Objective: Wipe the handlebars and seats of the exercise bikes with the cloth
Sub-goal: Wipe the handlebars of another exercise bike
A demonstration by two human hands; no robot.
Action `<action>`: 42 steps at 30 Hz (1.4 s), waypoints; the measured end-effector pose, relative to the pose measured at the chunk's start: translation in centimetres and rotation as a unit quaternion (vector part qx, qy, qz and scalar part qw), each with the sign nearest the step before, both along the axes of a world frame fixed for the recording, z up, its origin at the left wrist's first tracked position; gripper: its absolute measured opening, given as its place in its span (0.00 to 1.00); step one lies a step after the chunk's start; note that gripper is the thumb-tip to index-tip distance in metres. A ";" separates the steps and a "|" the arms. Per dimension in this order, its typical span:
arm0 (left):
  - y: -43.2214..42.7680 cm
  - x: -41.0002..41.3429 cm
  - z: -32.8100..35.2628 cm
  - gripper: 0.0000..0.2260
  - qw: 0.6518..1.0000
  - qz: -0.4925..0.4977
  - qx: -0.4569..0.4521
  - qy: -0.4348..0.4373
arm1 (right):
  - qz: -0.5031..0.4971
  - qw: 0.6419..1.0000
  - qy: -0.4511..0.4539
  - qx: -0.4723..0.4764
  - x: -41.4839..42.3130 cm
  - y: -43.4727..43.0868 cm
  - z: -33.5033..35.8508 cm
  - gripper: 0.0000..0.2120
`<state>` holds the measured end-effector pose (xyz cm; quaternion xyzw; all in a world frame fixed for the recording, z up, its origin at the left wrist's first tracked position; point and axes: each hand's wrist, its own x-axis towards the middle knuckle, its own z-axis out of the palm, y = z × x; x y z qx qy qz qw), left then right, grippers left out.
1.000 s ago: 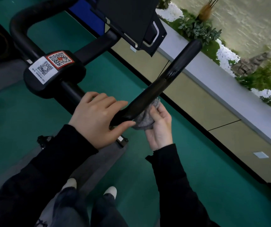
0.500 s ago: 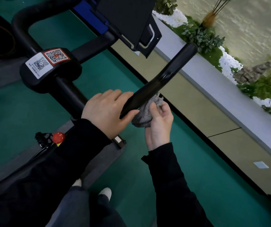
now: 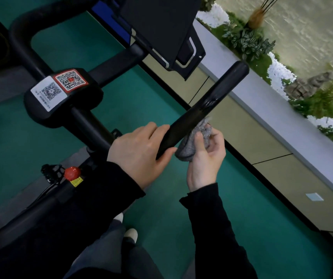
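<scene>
A black exercise-bike handlebar [image 3: 208,105] runs diagonally from the centre up to the right. My left hand [image 3: 139,152] grips its lower part, fingers wrapped over the bar. Just to the right, my right hand [image 3: 204,158] holds a grey cloth [image 3: 193,141] bunched against the underside of the same bar. The bike's centre clamp [image 3: 63,95] carries two QR-code stickers. A black console [image 3: 161,31] sits above the bars. No seat is in view.
The other handlebar loop [image 3: 20,37] curves at upper left. A red knob [image 3: 72,172] sits on the bike frame below. Green floor surrounds the bike. A grey ledge [image 3: 282,117] with plants and white pebbles runs along the right. My shoes [image 3: 130,233] show below.
My right hand and the cloth slid slightly up the bar toward its end. My left hand kept its grip. The view shifted, bringing the red knob into sight.
</scene>
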<state>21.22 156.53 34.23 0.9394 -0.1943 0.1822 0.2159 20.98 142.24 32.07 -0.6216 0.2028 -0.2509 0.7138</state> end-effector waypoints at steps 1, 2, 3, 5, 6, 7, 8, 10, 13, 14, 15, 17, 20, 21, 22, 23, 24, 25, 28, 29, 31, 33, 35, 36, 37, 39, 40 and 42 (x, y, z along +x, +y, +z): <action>0.0 0.0 0.0 0.18 1.000 0.000 -0.001 -0.003 | -0.023 0.999 -0.007 -0.021 0.3 -0.1 0.2 0.09; -0.1 0.1 0.0 0.18 1.000 -0.002 -0.004 -0.002 | -0.043 0.998 -0.012 -0.039 0.6 -0.2 0.5 0.10; -0.1 0.1 0.0 0.17 1.000 -0.004 -0.009 0.003 | -0.058 0.997 -0.014 -0.055 0.9 -0.2 0.7 0.11; -0.1 0.1 0.3 0.18 1.000 -0.004 -0.020 0.020 | -0.075 0.993 -0.012 -0.094 1.2 -0.1 1.1 0.11; -0.1 0.2 0.4 0.18 0.999 -0.003 -0.026 0.034 | -0.085 0.988 -0.006 -0.128 1.3 -0.2 1.2 0.10; -0.1 0.1 0.6 0.19 0.998 0.001 -0.031 0.050 | -0.094 0.982 -0.003 -0.167 1.3 -0.2 1.4 0.10; -0.1 0.1 0.8 0.21 0.997 0.007 -0.037 0.064 | -0.099 0.974 -0.003 -0.202 1.3 -0.3 1.5 0.09; -0.4 0.2 1.1 0.24 0.995 0.025 -0.040 0.083 | -0.097 0.961 -0.015 -0.258 1.4 -0.8 1.5 0.08; -1.1 0.4 1.4 0.27 0.995 0.048 -0.026 0.083 | -0.074 0.938 -0.038 -0.337 1.4 -1.2 1.4 0.06; -1.5 0.5 1.4 0.27 0.995 0.052 -0.023 0.083 | -0.057 0.931 -0.047 -0.358 1.4 -1.4 1.5 0.06; -1.9 0.5 1.5 0.27 0.995 0.056 -0.023 0.082 | -0.038 0.923 -0.056 -0.378 1.5 -1.7 1.7 0.06; -2.8 0.6 1.6 0.25 0.994 0.069 -0.030 0.078 | -0.003 0.907 -0.074 -0.415 1.9 -2.5 2.2 0.08; -3.9 0.6 1.6 0.20 0.992 0.093 -0.041 0.078 | 0.007 0.887 -0.094 -0.452 3.1 -4.3 3.1 0.08; -4.0 0.6 1.5 0.19 0.991 0.099 -0.048 0.078 | 0.002 0.882 -0.099 -0.460 3.5 -4.8 3.3 0.09; -4.0 0.6 1.4 0.18 0.990 0.103 -0.056 0.079 | -0.003 0.879 -0.104 -0.466 3.7 -5.1 3.4 0.09; -4.0 0.7 1.3 0.17 0.989 0.104 -0.065 0.081 | -0.007 0.877 -0.108 -0.468 3.8 -5.1 3.4 0.09; -4.0 0.7 1.3 0.17 0.988 0.104 -0.074 0.083 | -0.008 0.879 -0.109 -0.464 3.8 -5.0 3.3 0.09; -3.9 0.7 1.3 0.17 0.987 0.106 -0.081 0.085 | 0.000 0.883 -0.110 -0.456 3.6 -4.8 3.3 0.09; -3.9 0.6 1.3 0.18 0.985 0.114 -0.087 0.093 | 0.063 0.882 -0.112 -0.454 2.9 -4.1 3.2 0.08; -3.9 0.6 1.3 0.18 0.985 0.118 -0.087 0.095 | 0.077 0.877 -0.114 -0.460 3.0 -4.2 3.4 0.09; -4.0 0.5 1.4 0.19 0.984 0.124 -0.088 0.096 | 0.070 0.872 -0.118 -0.470 3.7 -5.0 4.1 0.09; -4.0 0.5 1.4 0.19 0.984 0.125 -0.088 0.095 | 0.037 0.872 -0.127 -0.471 4.6 -5.8 4.7 0.09; -4.0 0.4 1.3 0.18 0.983 0.125 -0.089 0.097 | 0.025 0.875 -0.132 -0.465 4.7 -5.7 4.7 0.09; -4.0 0.4 1.3 0.19 0.983 0.125 -0.088 0.098 | 0.036 0.876 -0.130 -0.463 4.4 -5.4 4.4 0.09; -4.0 0.4 1.3 0.19 0.984 0.124 -0.087 0.097 | 0.055 0.876 -0.127 -0.462 3.9 -5.0 4.0 0.09; -4.0 0.5 1.3 0.19 0.984 0.122 -0.088 0.092 | 0.073 0.875 -0.131 -0.461 3.5 -4.8 3.7 0.09; -4.0 0.5 1.2 0.18 0.985 0.122 -0.089 0.088 | 0.060 0.876 -0.137 -0.459 3.8 -5.0 3.7 0.10; -4.0 0.5 1.1 0.17 0.985 0.125 -0.089 0.083 | 0.008 0.882 -0.148 -0.447 4.9 -5.7 4.0 0.10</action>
